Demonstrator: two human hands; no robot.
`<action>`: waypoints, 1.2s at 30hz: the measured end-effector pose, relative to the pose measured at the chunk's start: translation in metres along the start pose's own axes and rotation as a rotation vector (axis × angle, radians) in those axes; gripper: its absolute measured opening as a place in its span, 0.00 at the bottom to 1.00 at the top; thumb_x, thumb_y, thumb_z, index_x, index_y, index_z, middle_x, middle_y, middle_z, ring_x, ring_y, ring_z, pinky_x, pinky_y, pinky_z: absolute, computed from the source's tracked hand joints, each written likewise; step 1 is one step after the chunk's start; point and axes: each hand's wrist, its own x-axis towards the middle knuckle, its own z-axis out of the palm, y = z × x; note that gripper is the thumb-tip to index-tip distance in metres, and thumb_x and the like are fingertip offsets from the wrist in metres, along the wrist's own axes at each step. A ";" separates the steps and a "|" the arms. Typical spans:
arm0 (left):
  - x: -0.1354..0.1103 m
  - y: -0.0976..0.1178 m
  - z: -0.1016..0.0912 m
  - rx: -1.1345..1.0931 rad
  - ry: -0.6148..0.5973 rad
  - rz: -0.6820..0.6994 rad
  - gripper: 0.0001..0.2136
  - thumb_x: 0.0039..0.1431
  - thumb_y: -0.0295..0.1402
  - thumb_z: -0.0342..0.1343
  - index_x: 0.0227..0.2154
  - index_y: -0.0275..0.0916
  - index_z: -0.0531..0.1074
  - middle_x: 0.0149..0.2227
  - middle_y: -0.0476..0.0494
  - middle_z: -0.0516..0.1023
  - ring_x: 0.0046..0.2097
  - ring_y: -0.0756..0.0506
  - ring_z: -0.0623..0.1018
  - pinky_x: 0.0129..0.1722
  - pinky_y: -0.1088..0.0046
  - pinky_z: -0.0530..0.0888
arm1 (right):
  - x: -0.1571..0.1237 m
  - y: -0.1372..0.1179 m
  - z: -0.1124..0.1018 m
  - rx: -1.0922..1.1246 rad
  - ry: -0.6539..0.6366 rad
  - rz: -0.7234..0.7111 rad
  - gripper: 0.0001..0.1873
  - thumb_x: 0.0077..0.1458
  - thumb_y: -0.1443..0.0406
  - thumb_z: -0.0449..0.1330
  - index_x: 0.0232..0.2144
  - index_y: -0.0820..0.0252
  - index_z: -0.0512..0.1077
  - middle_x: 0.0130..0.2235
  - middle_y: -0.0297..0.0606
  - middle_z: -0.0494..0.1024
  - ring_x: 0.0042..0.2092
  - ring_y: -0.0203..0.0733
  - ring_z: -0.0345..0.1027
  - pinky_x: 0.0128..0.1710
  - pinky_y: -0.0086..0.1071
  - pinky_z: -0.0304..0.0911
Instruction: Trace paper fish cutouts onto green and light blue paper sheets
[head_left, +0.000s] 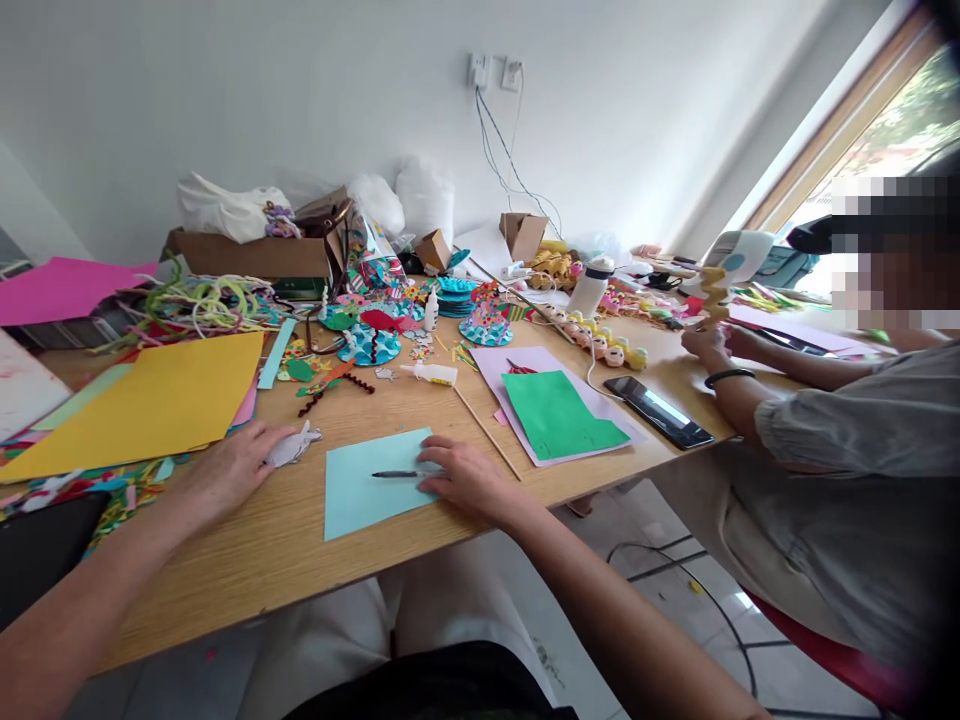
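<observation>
My left hand [236, 468] rests on the wooden table, its fingers curled at the edge of a small pile of grey-white paper cutouts [297, 446]. On the table before me lies a light blue sheet of paper [360, 515]. A dark pen [396, 474] is flat across that sheet, pointing left. My right hand [469, 480] is over the sheet's right side, with fingers and thumb apart around the pen's right end. To the right is a green sheet [559, 415] on a lilac sheet [491, 365], with red-handled scissors [521, 368] partly under the green one.
Yellow card [150, 400] lies at left. A thin wooden stick [487, 432], a glue bottle [435, 374] and blue paper crafts [367, 345] are further in. A phone [660, 412] lies at right, near another person's hands [709, 345] holding a yellow craft piece.
</observation>
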 end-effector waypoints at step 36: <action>-0.059 0.062 0.032 -0.298 0.289 0.423 0.16 0.62 0.33 0.40 0.39 0.37 0.74 0.45 0.41 0.78 0.48 0.45 0.75 0.50 0.68 0.72 | 0.022 -0.040 0.011 0.426 0.048 0.215 0.07 0.47 0.66 0.56 0.20 0.62 0.68 0.19 0.26 0.61 0.25 0.30 0.52 0.25 0.25 0.45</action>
